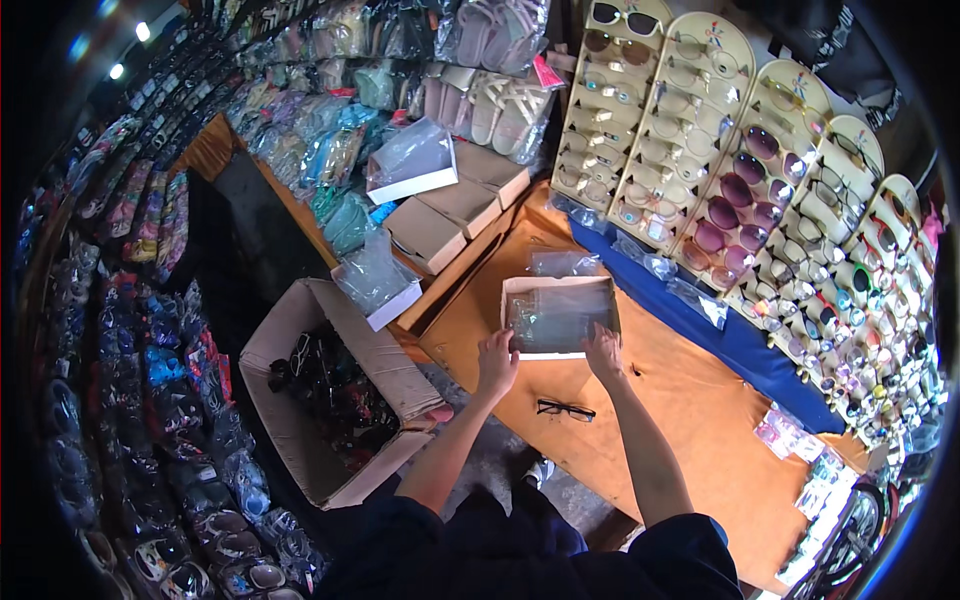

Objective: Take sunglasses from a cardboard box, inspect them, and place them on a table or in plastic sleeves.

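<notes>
A shallow cardboard box (556, 283) with a white near wall sits on the orange-covered table before me. Clear plastic bags (551, 319) lie flat in it. My left hand (498, 365) grips the box at its near left corner. Over the near right part of the box, my right hand (604, 355) has its fingertips at the bags; whether they pinch anything is hard to see. A pair of dark-framed eyeglasses (565, 410) lies on the orange cover (675, 420), closer to me than the box.
Left of the table, a large open carton (274, 442) holds tangled dark eyewear. Several smaller boxes (427, 229) and a white tray of plastic (390, 296) stand beyond it. Display boards of glasses (671, 142) line the back right. Bagged sandals (506, 112) hang behind.
</notes>
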